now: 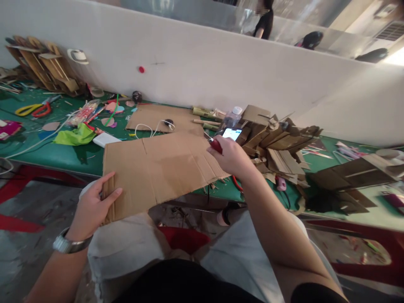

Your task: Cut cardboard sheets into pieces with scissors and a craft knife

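A large flat sheet of brown cardboard lies half over the green table's front edge and over my lap. My left hand, with a metal watch on the wrist, grips the sheet's near left corner, thumb on top. My right hand is closed round a red-handled cutter at the sheet's far right edge; its blade end touches the cardboard.
A lit phone leans against a heap of cardboard scraps. Another cardboard sheet, a white cable, a clear bottle, yellow and red scissors, coloured paper and wooden pieces lie on the table. A person stands beyond the white partition.
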A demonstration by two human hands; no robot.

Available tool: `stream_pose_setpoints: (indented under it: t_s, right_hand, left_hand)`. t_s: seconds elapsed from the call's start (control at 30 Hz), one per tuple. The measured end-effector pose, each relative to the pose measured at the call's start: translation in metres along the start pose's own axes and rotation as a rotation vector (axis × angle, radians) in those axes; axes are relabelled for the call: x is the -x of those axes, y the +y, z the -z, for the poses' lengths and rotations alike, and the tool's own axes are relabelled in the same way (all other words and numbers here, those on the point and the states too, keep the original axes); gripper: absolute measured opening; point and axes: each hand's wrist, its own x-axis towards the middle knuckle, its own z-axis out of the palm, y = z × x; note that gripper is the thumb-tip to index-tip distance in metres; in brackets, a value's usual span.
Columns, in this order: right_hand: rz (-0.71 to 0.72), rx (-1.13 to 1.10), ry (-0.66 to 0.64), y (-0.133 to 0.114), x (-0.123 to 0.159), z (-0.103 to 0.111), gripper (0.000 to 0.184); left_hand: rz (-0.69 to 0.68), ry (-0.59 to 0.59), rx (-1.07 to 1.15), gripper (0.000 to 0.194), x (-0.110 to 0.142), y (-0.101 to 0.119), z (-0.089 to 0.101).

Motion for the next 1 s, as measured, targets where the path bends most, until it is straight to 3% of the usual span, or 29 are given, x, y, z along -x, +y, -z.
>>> stream_pose_setpoints:
  t_s: [0.07, 0.17, 0.3, 0.43, 0.5, 0.6, 0.77, 1.0]
  right_hand:
    - [-0.051, -0.045, -0.037, -0.013, 0.002, -0.005, 0.019]
    - [-0.061, -0.091, -0.084, -0.032, 0.003, -0.014, 0.030]
    - [0.012, -0.104, -0.237, -0.063, -0.001, -0.036, 0.033]
    - [0.088, -0.051, -0.404, -0.092, -0.010, -0.064, 0.029]
    - [0.103, -0.042, -0.423, -0.102, -0.017, -0.078, 0.030]
    - [0.097, -0.009, -0.429, -0.114, -0.030, -0.094, 0.032]
    - [0.081, 0.061, -0.436, -0.128, -0.053, -0.103, 0.032]
    - [0.074, 0.154, -0.486, -0.133, -0.070, -0.114, 0.032]
  left_hand:
    - [0.028, 0.019, 0.014, 0.070, 0.006, -0.010, 0.003]
    - [-0.036, 0.011, -0.173, 0.066, 0.009, -0.012, 0.003]
    - [-0.206, 0.024, -0.541, 0.071, 0.005, 0.011, -0.001]
    - [-0.220, -0.031, -0.903, 0.068, -0.008, 0.036, 0.004]
    - [-0.375, -0.083, -0.978, 0.064, -0.022, 0.043, 0.007]
    - [-0.547, -0.263, -0.975, 0.066, -0.052, 0.050, 0.004]
    - [-0.591, -0.604, -0.972, 0.103, -0.111, 0.066, -0.025]
    - [-0.517, -0.613, -1.048, 0.121, -0.168, 0.082, -0.062]
